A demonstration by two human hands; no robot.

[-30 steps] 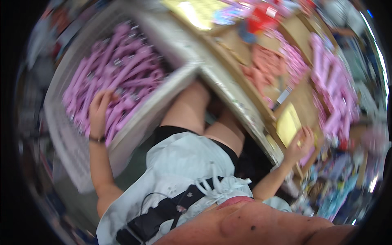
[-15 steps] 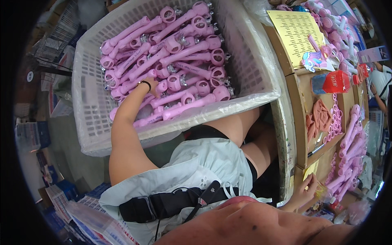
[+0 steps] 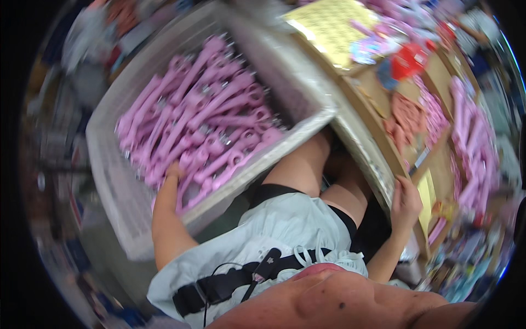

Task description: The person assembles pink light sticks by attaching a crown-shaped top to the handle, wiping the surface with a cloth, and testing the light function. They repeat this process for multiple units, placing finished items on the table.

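My left hand [image 3: 174,171] is down at the near left side of a white plastic crate, among pink plastic sticks with round hollow heads [image 3: 200,101]. Blur and the sticks hide its fingers, so what they grip cannot be made out. Clear film lines the crate [image 3: 123,219], and metal bits show at the ends of several sticks. Over at the right, my right hand [image 3: 406,200] is at the front edge of the workbench, its fingers curled together beside a yellow paper [image 3: 426,200]. Whatever it may hold is hidden.
A cardboard tray [image 3: 359,112] on the bench holds an orange cloth [image 3: 406,118], small pink rings [image 3: 433,109] and a marker [image 3: 422,157]. More pink sticks [image 3: 474,148] lie at its right. Beyond are a yellow printed sheet [image 3: 329,30] and a red-and-blue packet [image 3: 408,60].
The view has turned, shifting the crate and bench in the picture. My right hand has moved up and forward to the bench edge; my left hand remains in the crate.
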